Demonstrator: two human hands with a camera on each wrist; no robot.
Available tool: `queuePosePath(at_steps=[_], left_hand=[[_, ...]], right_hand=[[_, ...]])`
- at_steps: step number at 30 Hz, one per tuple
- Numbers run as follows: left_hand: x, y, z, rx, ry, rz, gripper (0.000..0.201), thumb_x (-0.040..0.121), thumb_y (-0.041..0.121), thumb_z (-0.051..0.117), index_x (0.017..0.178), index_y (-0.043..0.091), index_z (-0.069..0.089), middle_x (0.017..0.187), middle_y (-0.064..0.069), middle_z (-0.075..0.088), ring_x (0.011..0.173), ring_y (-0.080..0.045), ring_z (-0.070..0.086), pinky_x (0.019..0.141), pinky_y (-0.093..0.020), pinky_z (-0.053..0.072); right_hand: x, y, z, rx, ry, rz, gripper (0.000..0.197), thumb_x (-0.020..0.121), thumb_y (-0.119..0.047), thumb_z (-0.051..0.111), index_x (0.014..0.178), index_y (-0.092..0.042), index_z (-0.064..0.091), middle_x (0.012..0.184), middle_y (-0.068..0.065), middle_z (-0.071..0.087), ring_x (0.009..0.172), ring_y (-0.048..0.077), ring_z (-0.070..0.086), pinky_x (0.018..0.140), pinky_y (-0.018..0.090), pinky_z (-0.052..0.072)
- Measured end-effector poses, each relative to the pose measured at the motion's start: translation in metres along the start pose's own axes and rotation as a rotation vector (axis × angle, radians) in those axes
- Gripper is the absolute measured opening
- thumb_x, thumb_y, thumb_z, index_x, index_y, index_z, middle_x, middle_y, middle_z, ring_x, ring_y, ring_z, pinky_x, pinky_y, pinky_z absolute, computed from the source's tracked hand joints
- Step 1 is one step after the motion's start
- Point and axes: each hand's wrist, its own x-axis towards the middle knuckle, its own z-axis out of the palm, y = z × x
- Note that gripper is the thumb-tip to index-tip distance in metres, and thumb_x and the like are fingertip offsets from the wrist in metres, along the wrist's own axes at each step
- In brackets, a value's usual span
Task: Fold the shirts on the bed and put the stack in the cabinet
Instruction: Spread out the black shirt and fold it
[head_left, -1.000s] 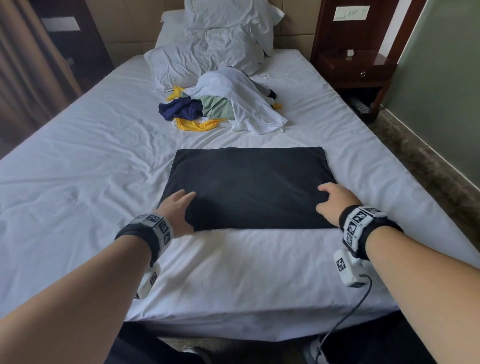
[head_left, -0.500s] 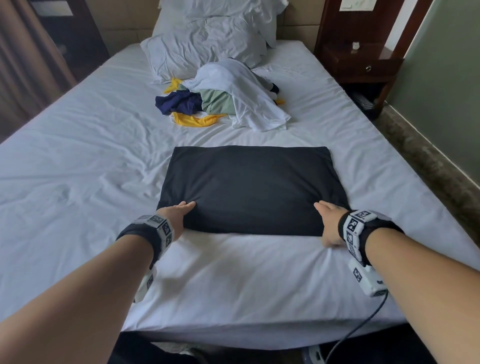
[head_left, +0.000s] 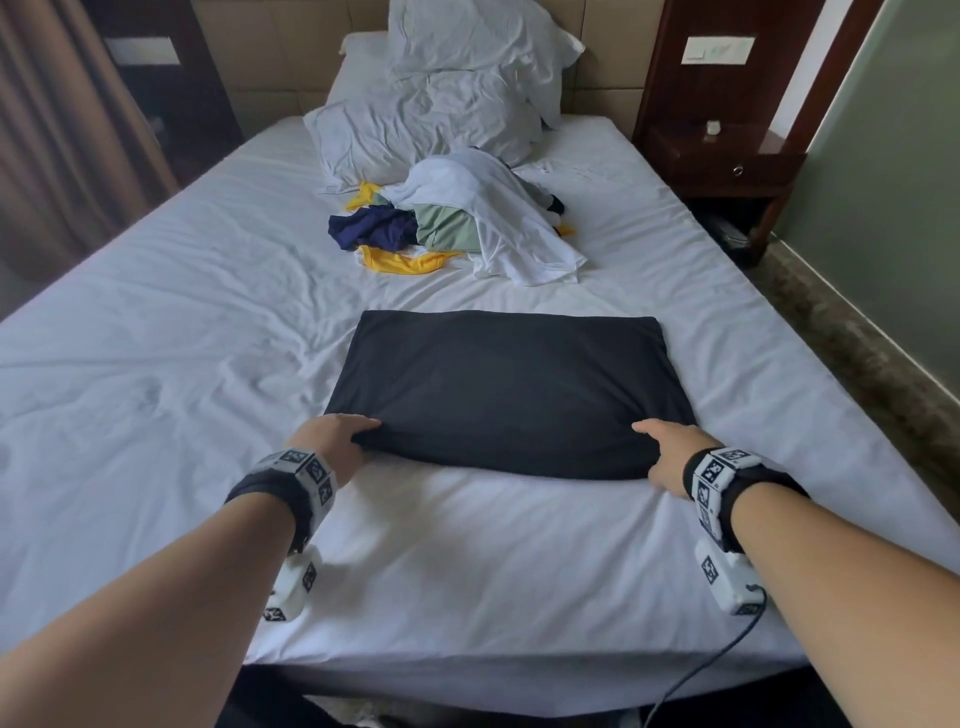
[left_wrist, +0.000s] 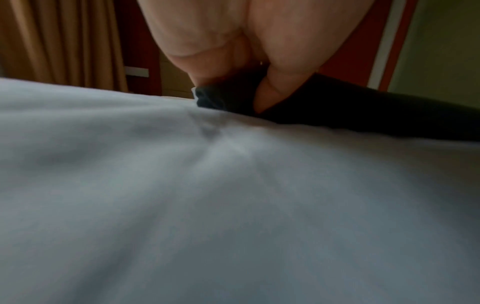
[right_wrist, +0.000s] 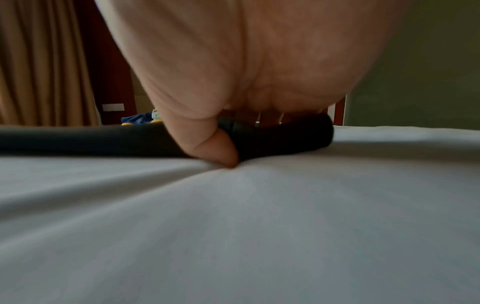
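Head view: hands (head_left: 498, 447) on black shirt (head_left: 511, 389)

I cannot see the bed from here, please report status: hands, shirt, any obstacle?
Left hand and right hand each pinch a near corner of the folded black shirt. Unfolded pile lies behind it. Nothing in the way.

Black shirt (head_left: 511, 392) folded flat; others heaped (head_left: 457, 223)

The right hand (right_wrist: 233, 67) pinches the near right corner of the folded black shirt (right_wrist: 103, 139), thumb pressed into the white bed sheet (right_wrist: 233, 226).
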Motion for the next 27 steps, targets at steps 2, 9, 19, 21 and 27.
queuePosePath(at_steps=[2, 9, 19, 21, 27], left_hand=[[0.001, 0.004, -0.002, -0.038, 0.030, -0.050, 0.044, 0.094, 0.010, 0.055, 0.126, 0.035, 0.070, 0.136, -0.003, 0.064, 0.122, -0.027, 0.060, 0.103, -0.029, 0.046], [-0.001, 0.015, -0.034, -0.137, 0.132, -0.080, 0.039, 0.095, 0.008, 0.047, 0.117, 0.030, 0.071, 0.115, -0.008, 0.070, 0.100, -0.030, 0.061, 0.085, -0.033, 0.047], [-0.021, 0.080, -0.202, -0.256, 0.412, 0.086, 0.033, 0.085, 0.022, 0.044, 0.103, 0.033, 0.069, 0.100, -0.007, 0.071, 0.091, -0.033, 0.064, 0.080, -0.038, 0.054], [-0.032, 0.092, -0.236, -0.285, 0.488, 0.135, 0.026, 0.086, 0.023, 0.045, 0.097, 0.031, 0.067, 0.092, -0.005, 0.070, 0.086, -0.030, 0.064, 0.076, -0.037, 0.053], [-0.041, 0.097, -0.265, -0.255, 0.527, 0.142, 0.010, 0.091, 0.019, 0.061, 0.092, 0.027, 0.066, 0.082, -0.001, 0.064, 0.082, -0.026, 0.060, 0.072, -0.032, 0.046]], right_hand=[[0.004, 0.002, -0.001, 0.028, 0.034, 0.001, 0.061, 0.094, -0.013, 0.050, 0.150, -0.036, 0.044, 0.149, 0.002, 0.051, 0.129, 0.024, 0.054, 0.101, 0.026, 0.045], [0.002, -0.003, -0.030, 0.126, 0.194, 0.049, 0.040, 0.103, -0.016, 0.043, 0.139, -0.026, 0.059, 0.141, 0.009, 0.059, 0.123, 0.032, 0.057, 0.099, 0.029, 0.043], [-0.061, -0.018, -0.186, 0.364, 0.528, 0.012, 0.020, 0.095, -0.023, 0.057, 0.091, -0.005, 0.067, 0.097, 0.015, 0.064, 0.095, 0.038, 0.060, 0.078, 0.036, 0.045], [-0.083, -0.019, -0.222, 0.333, 0.572, -0.024, 0.024, 0.091, -0.029, 0.061, 0.087, -0.006, 0.069, 0.095, 0.016, 0.066, 0.092, 0.037, 0.060, 0.083, 0.039, 0.051], [-0.111, -0.031, -0.265, 0.065, 0.418, 0.007, 0.041, 0.084, -0.045, 0.056, 0.080, -0.006, 0.066, 0.094, 0.012, 0.068, 0.095, 0.034, 0.061, 0.076, 0.035, 0.047]])
